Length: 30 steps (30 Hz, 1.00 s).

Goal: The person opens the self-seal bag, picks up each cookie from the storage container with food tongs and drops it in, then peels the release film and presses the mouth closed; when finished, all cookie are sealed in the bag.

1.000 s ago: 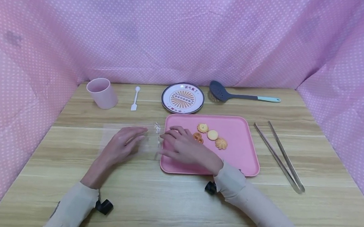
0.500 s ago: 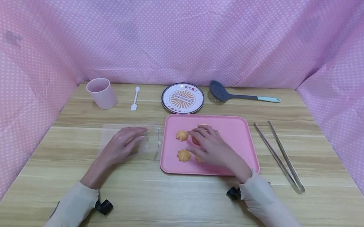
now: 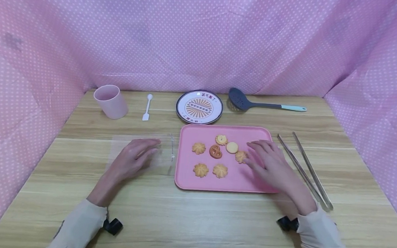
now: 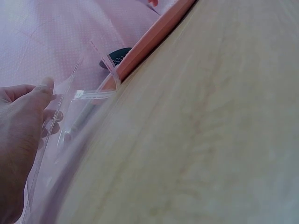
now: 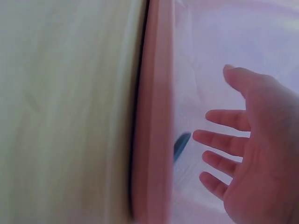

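My left hand (image 3: 133, 157) holds a clear plastic bag (image 3: 165, 156) left of the pink tray. In the left wrist view my left thumb lies on the near side of the bag (image 4: 96, 95) and other fingers show behind the film; its mouth gapes toward the tray. Over the tray's right part hovers my right hand (image 3: 270, 164), fingers spread and holding nothing. Its thumb overlaps a flower-shaped cookie (image 3: 240, 157). Also on the pink tray (image 3: 193, 184) are a pretzel cookie (image 3: 215, 151), a round cookie (image 3: 232, 147), a scalloped cookie (image 3: 221, 140) and several more flower-shaped ones.
Metal tongs (image 3: 305, 169) lie right of the tray. Behind it are a patterned plate (image 3: 199, 107) and a slotted spoon (image 3: 242, 101). A pink cup (image 3: 112, 102) and a small white spatula (image 3: 147, 107) stand and lie at back left. Pink dotted cloth (image 3: 198, 38) surrounds the table.
My right hand has moved right, from the bag's mouth across the tray to its right side, uncovering the left cookies. The bag's mouth edge has settled; my left hand has stayed in place.
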Each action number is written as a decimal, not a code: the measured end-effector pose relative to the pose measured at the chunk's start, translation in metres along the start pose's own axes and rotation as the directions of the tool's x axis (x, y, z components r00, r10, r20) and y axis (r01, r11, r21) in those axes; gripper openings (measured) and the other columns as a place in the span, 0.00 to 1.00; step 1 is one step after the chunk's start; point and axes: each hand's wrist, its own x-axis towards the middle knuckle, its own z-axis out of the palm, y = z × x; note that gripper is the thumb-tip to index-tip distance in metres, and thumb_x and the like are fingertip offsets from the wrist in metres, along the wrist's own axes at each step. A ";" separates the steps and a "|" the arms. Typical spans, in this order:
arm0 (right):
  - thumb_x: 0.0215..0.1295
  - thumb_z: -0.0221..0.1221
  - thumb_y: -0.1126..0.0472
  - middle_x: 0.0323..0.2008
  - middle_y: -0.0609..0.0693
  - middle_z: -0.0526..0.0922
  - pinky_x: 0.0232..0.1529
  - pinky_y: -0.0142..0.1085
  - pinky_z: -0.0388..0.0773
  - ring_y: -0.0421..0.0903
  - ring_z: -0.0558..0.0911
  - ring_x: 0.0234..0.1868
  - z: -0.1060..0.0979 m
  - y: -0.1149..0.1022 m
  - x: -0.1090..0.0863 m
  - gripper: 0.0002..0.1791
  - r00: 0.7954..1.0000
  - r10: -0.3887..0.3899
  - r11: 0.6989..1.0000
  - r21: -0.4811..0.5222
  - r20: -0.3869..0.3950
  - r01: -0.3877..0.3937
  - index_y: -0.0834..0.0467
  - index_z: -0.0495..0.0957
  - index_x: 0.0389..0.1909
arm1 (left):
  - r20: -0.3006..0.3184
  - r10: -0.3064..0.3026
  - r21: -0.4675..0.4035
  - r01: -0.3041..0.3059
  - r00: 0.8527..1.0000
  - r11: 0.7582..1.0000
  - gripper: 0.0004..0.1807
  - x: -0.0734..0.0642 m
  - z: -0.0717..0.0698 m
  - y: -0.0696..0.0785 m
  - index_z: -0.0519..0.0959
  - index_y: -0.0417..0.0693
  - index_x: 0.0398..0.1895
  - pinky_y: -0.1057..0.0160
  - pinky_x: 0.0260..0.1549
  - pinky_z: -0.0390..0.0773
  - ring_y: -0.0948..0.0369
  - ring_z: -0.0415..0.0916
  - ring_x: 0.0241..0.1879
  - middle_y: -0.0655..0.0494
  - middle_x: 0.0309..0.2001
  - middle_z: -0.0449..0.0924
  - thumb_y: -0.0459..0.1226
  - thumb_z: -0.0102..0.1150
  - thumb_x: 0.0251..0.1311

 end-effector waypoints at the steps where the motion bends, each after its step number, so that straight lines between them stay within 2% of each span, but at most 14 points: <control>1: 0.73 0.63 0.53 0.65 0.64 0.75 0.71 0.65 0.56 0.65 0.66 0.69 -0.002 0.004 -0.004 0.28 1.000 0.005 1.000 -0.003 -0.017 -0.005 0.65 0.74 0.67 | 0.001 0.000 0.000 0.000 1.000 1.000 0.17 0.000 0.000 0.000 0.83 0.38 0.58 0.43 0.60 0.75 0.46 0.80 0.58 0.46 0.58 0.84 0.26 0.64 0.67; 7: 0.72 0.64 0.56 0.61 0.67 0.77 0.65 0.67 0.60 0.70 0.68 0.65 -0.014 0.024 -0.026 0.27 0.993 0.050 0.999 -0.005 -0.108 -0.051 0.68 0.75 0.64 | -0.005 0.007 0.001 -0.007 1.000 1.000 0.17 -0.001 0.000 -0.001 0.83 0.38 0.58 0.44 0.61 0.75 0.46 0.80 0.58 0.46 0.58 0.84 0.26 0.64 0.67; 13: 0.73 0.63 0.56 0.61 0.73 0.73 0.57 0.71 0.61 0.75 0.67 0.60 -0.026 0.045 -0.050 0.27 0.973 0.163 0.986 0.006 -0.163 -0.164 0.71 0.73 0.64 | -0.004 0.010 -0.001 -0.010 1.000 1.000 0.18 -0.001 -0.001 -0.001 0.83 0.40 0.59 0.44 0.61 0.75 0.46 0.80 0.58 0.46 0.57 0.84 0.27 0.64 0.67; 21: 0.74 0.63 0.54 0.62 0.76 0.70 0.57 0.72 0.63 0.77 0.65 0.61 -0.035 0.062 -0.074 0.30 0.929 0.312 0.949 0.020 -0.197 -0.315 0.73 0.71 0.65 | 0.000 0.004 0.008 -0.004 1.000 1.000 0.17 0.000 -0.001 0.000 0.83 0.39 0.58 0.44 0.60 0.76 0.46 0.80 0.58 0.45 0.57 0.84 0.27 0.65 0.67; 25: 0.74 0.62 0.53 0.61 0.79 0.69 0.56 0.73 0.63 0.79 0.65 0.60 -0.037 0.067 -0.083 0.32 0.906 0.378 0.923 0.006 -0.189 -0.384 0.75 0.69 0.65 | 0.010 -0.004 0.010 0.004 1.000 1.000 0.17 0.001 -0.001 0.000 0.82 0.38 0.59 0.44 0.61 0.75 0.46 0.80 0.58 0.45 0.57 0.84 0.27 0.64 0.67; 30: 0.75 0.61 0.50 0.60 0.82 0.66 0.56 0.75 0.61 0.81 0.64 0.60 -0.036 0.070 -0.093 0.35 0.892 0.419 0.905 -0.001 -0.171 -0.425 0.78 0.67 0.64 | 0.018 -0.020 0.013 0.020 1.000 1.000 0.17 0.001 -0.001 0.000 0.82 0.38 0.59 0.43 0.61 0.75 0.46 0.80 0.58 0.45 0.57 0.84 0.28 0.64 0.68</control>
